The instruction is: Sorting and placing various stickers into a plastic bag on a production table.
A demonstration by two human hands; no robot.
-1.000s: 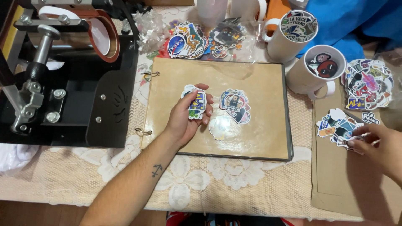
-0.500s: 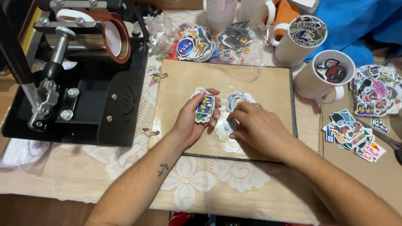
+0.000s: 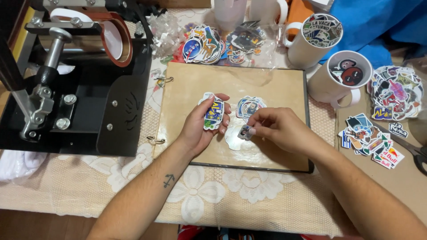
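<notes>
My left hand (image 3: 200,129) holds a small stack of colourful stickers (image 3: 214,114) over a tan board (image 3: 195,84) with ring clips. My right hand (image 3: 278,129) pinches one small sticker (image 3: 245,131) between thumb and fingers, just right of the left hand. Under it on the board lies a white sticker backing (image 3: 232,138), and a small pile of stickers (image 3: 249,106) sits just beyond the right hand's fingers.
A black mug heat press (image 3: 71,84) stands at the left. Two white mugs (image 3: 316,40) (image 3: 340,78) holding stickers stand at the back right. Sticker piles lie at the back (image 3: 202,44) and right (image 3: 393,91) (image 3: 369,138). Scissors (image 3: 416,153) lie at the right edge. A lace tablecloth (image 3: 195,195) covers the table.
My right hand came from the sticker pile at the right to the board's middle and now pinches a small sticker beside the left hand. The left hand barely moved.
</notes>
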